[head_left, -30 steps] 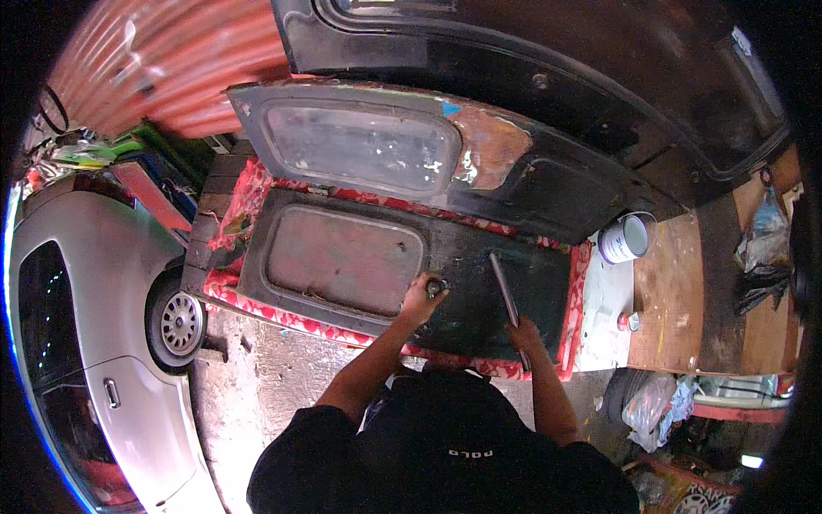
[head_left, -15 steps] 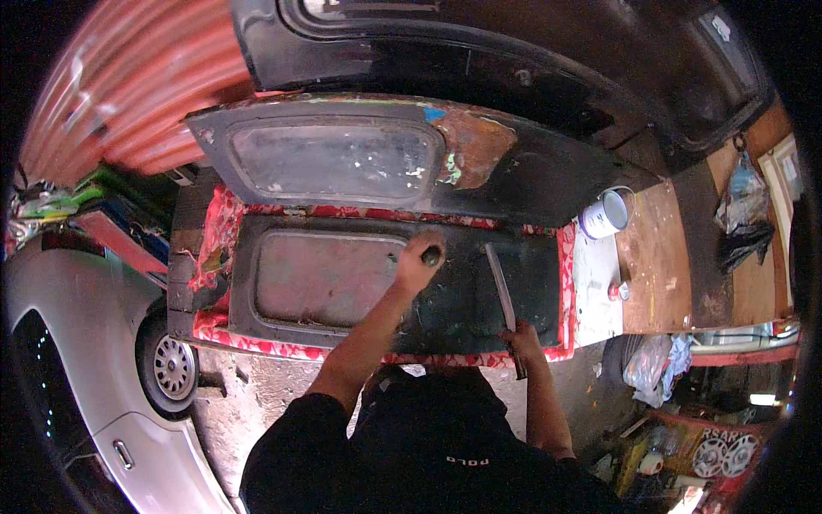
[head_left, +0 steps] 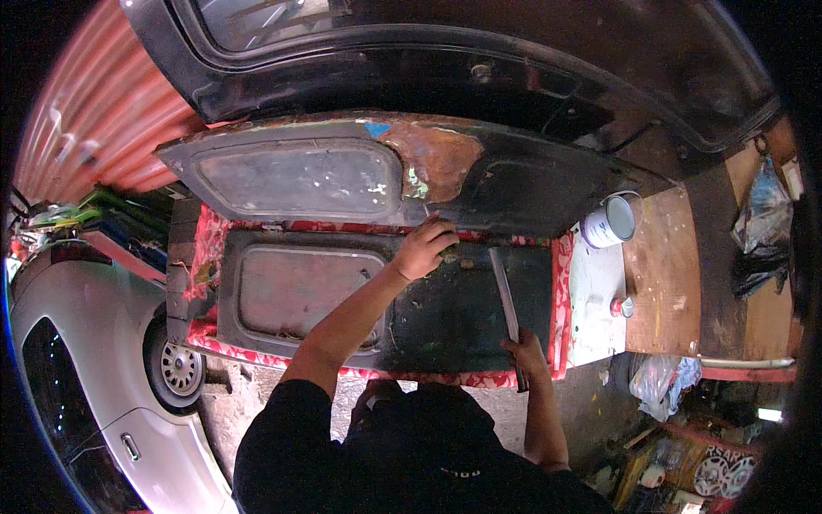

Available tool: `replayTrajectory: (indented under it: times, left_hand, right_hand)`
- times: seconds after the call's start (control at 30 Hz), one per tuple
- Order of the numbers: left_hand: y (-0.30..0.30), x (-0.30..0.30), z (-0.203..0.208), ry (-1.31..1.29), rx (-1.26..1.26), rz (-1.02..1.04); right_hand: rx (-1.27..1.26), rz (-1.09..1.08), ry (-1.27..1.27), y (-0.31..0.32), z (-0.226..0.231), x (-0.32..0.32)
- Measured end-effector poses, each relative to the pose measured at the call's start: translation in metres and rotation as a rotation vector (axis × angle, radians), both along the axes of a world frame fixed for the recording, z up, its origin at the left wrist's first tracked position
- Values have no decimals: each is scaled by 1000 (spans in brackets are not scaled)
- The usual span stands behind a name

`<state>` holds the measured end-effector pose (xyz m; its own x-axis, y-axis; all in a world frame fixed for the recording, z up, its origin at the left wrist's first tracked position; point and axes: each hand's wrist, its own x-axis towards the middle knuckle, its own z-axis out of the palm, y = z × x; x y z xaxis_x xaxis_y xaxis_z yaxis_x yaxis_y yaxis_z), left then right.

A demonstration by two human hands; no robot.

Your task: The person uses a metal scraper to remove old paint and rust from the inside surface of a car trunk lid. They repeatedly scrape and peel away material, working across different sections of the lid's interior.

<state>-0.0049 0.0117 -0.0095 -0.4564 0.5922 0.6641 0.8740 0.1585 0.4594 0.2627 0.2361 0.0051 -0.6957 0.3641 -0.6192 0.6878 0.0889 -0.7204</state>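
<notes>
Seen from above: left hand (head_left: 425,248) at frame centre, fingers curled onto the far edge of a dark, worn car door panel (head_left: 445,313). Right hand (head_left: 527,355), lower right of centre, gripping a long grey metal bar (head_left: 505,295), long axis running up-frame across the panel, right of the left hand. Red patterned cloth (head_left: 561,291) beneath; white paint tin (head_left: 608,221) on wooden board (head_left: 668,274) at right.

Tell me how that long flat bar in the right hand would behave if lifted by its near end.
The flat bar looks like straight grey metal, so probably stiff, not floppy. It is long and thin and the right hand holds one end, so it would likely feel tip-heavy. Lying flat on the dark panel, it shouldn't roll.
</notes>
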Motion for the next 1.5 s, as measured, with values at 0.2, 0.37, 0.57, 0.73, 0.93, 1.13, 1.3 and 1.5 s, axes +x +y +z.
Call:
replayTrajectory:
  times: [0.2,0.37,0.57,0.73,0.93,1.13,1.3,1.5]
  left_hand:
    - [11,-12,3,-12,-48,63]
    - [15,-13,1,15,-74,81]
    - [10,-12,7,-17,-30,81]
    - [12,-16,2,-64,-32,82]
    - [14,-11,1,-98,-16,144]
    - [9,-12,4,-120,-95,127]
    - [13,-12,11,-111,-77,108]
    - [20,-22,10,-128,0,151]
  right_hand:
    - [26,72,-29,31,-15,-2]
    - [29,83,-29,40,-17,-6]
    - [6,81,6,37,-16,-6]
    - [1,68,0,27,1,-10]
    - [-43,-35,88,14,14,-8]
    - [63,64,161,11,13,-8]
    - [403,128,308,-18,22,-16]
    - [481,125,426,-54,40,-24]
